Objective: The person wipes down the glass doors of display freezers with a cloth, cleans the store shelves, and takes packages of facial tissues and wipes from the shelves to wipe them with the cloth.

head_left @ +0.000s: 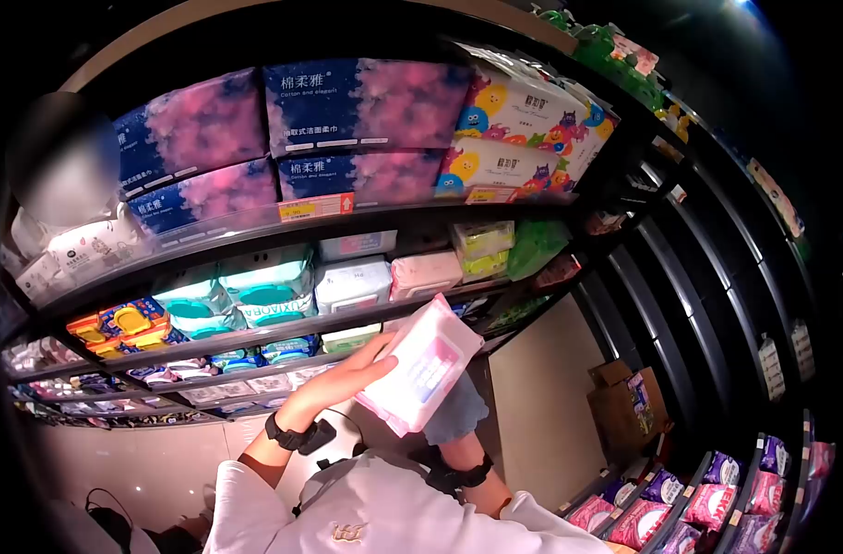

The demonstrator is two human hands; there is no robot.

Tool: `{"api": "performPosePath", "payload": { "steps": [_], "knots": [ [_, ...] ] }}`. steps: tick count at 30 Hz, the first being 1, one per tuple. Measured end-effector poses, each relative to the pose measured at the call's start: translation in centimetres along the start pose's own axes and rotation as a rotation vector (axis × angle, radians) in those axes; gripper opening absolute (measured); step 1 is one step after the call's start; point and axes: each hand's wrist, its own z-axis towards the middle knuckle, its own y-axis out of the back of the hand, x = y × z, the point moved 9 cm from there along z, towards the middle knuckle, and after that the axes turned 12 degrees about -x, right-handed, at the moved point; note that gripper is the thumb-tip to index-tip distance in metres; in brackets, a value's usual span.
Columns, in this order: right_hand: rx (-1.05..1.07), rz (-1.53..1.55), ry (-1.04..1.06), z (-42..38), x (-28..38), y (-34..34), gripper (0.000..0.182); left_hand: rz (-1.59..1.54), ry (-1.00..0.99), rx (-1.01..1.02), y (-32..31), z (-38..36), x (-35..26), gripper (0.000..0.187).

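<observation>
A pink and white pack of wipes (424, 367) is tilted in front of my chest. My left hand (368, 366) grips its left edge, with the thumb lying over the front. My right forearm, with a black band at the wrist, reaches up towards the pack's lower right. A blue-grey cloth-like thing (456, 412) covers the place where my right hand would show, so its fingers are hidden. Beyond the pack, a shelf holds a white wipes pack (352, 284) and a pink wipes pack (426, 275).
Large blue and pink tissue packs (366, 106) fill the upper shelf beside colourful cartoon packs (523, 115). Teal packs (266, 282) stand lower left. An open cardboard box (615, 415) sits on the floor to the right. Pink and purple bags (641, 522) line slanted shelves at lower right.
</observation>
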Motion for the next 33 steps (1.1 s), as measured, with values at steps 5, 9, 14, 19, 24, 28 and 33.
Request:
{"api": "performPosePath", "payload": {
  "steps": [5,9,14,19,24,28,33],
  "knots": [
    [-0.032,-0.844,0.338,-0.1,3.6,-2.1,0.042,-0.705,0.347,0.003,-1.1,-3.0,5.5,0.062],
    [-0.067,-1.070,0.598,-0.1,7.4,-5.2,0.044,-0.886,0.290,0.072,-2.5,-4.3,5.9,0.076],
    [0.020,-0.763,0.474,0.5,8.0,-6.6,0.034,-0.964,0.363,0.096,-2.5,-4.9,10.2,0.073],
    [-0.108,-1.263,0.762,-0.6,7.1,-7.1,0.027,-1.064,0.290,-0.152,-0.8,-5.5,14.8,0.041],
    [-0.170,-1.332,0.874,-0.9,8.4,-9.9,0.027,-1.367,0.353,0.048,-2.7,-7.0,6.0,0.049],
    [-0.160,-1.768,1.054,-1.3,9.3,-8.8,0.015,-1.137,0.216,-0.053,-0.6,-5.7,11.7,0.055],
    [-0.266,-0.810,0.421,-1.7,10.9,-7.9,0.006,-1.176,0.294,-0.080,-1.4,-5.2,9.9,0.054]
  ]
}}
